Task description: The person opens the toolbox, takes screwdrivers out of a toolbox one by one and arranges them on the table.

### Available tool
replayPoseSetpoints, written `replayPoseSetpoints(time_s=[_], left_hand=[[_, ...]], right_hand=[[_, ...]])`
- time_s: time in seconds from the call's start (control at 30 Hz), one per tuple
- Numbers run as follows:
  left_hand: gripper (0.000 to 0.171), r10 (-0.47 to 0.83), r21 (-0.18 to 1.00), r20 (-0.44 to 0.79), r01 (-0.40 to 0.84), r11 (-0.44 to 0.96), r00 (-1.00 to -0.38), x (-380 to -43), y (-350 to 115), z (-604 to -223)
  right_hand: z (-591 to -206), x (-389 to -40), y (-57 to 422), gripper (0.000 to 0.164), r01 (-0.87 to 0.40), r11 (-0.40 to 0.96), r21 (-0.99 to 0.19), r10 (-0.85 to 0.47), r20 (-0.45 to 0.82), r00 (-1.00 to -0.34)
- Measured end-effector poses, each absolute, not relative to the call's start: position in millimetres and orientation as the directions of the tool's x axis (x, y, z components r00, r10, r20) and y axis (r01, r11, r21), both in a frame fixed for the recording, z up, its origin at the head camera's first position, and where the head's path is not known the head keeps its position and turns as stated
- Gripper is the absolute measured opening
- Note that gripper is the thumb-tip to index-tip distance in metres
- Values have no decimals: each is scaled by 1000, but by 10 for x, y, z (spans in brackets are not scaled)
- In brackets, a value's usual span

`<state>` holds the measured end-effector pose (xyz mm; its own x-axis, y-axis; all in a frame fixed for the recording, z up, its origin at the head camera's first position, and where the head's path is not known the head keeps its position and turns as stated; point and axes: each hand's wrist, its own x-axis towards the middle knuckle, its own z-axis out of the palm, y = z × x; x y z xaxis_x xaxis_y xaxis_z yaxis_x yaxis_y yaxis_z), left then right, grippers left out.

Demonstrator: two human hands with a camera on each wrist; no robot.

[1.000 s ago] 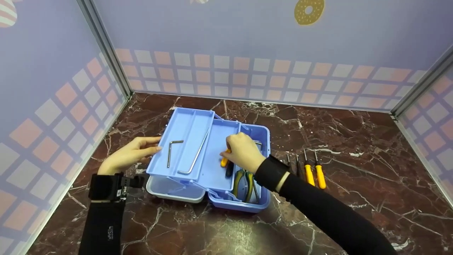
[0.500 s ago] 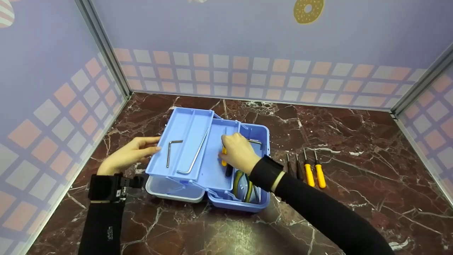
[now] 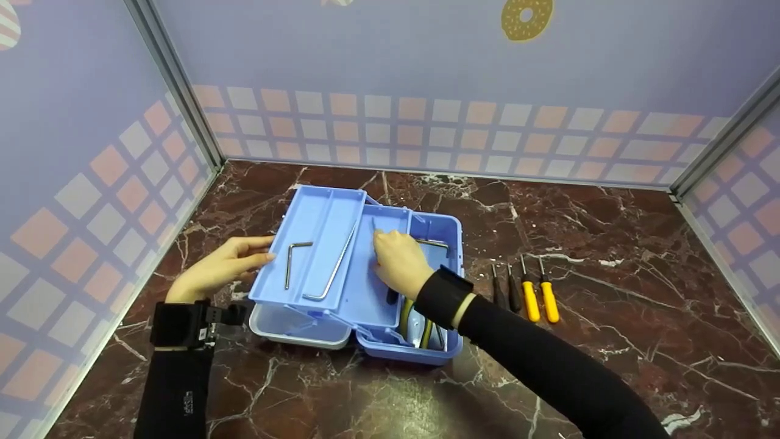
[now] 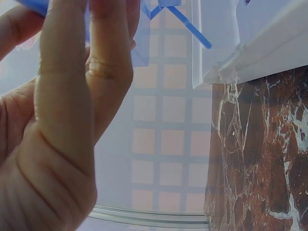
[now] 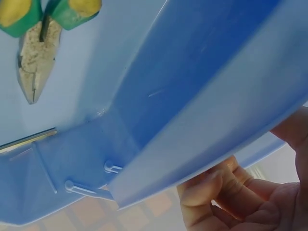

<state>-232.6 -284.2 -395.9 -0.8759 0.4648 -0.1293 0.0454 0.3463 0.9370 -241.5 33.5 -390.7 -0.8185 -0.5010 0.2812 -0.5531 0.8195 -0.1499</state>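
A light-blue toolbox (image 3: 408,355) stands with its stepped trays fanned out. My left hand (image 3: 219,268) holds the left edge of the upper tray (image 3: 304,213) between thumb and fingers. Two L-shaped hex keys lie in that tray, a short one (image 3: 289,268) and a longer one (image 3: 335,271). Over the middle tray (image 3: 372,311), my right hand (image 3: 399,259) has its fingers curled around a screwdriver, whose handle the hand hides; a thin shaft (image 3: 373,223) shows beyond the fingertips. Near its wrist lies a black handle (image 3: 392,297) in the same tray.
Pliers with green-yellow grips (image 5: 36,62) and another hex key (image 3: 432,244) lie in the deep compartment. To the right, two black-handled screwdrivers (image 3: 514,297) and two yellow-handled screwdrivers (image 3: 549,303) rest on the marble tabletop (image 3: 609,341). Patterned walls (image 3: 426,134) enclose the table.
My right hand has shifted left over the middle tray; the yellow handle seen in its grip earlier is now hidden. More of the hex key behind it shows. The left hand stays put.
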Motion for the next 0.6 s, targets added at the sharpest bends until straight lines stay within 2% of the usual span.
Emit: replayPoseSetpoints(time_s=[0.37, 0.6], left_hand=[[59, 477, 945, -122, 46, 324, -870, -2322, -2834, -3945], [59, 481, 945, -120, 49, 325, -868, -2324, -2833, -3947]], right_hand=[[-3878, -2459, 315, 15, -543, 831, -118, -491, 302, -817], [-3766, -2485, 359, 10, -526, 831, -180, -477, 254, -841]])
